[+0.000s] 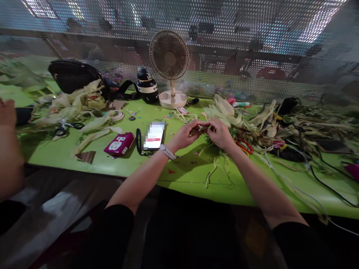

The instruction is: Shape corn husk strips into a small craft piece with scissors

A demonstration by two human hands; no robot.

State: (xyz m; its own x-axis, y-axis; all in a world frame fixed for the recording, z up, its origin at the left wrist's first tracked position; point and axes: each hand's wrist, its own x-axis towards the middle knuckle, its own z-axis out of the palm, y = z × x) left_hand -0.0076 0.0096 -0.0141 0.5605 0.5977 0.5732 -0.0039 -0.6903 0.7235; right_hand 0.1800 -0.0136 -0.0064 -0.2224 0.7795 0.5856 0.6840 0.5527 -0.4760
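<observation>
Both my hands meet above the green table (179, 175), fingers pinched around a small, pale strip of corn husk (202, 128). My left hand (186, 134), with a white band at its wrist, is closed on the strip's left part. My right hand (220, 133) is closed on the other end; the fingers partly hide the strip. Green corn silk and thin strands (224, 168) lie below my right hand. Just beyond the hands is a heap of pale corn husks (224, 108). A lit phone (154, 136) lies left of my left hand.
A standing fan (169, 56), a dark bottle (147, 89) and a black bag (75, 76) line the back, before a perforated metal screen. Scissors (67, 127) and a purple box (120, 144) lie left. Red-handled scissors (244, 146) and cables lie right. Another person's arm (9, 149) is far left.
</observation>
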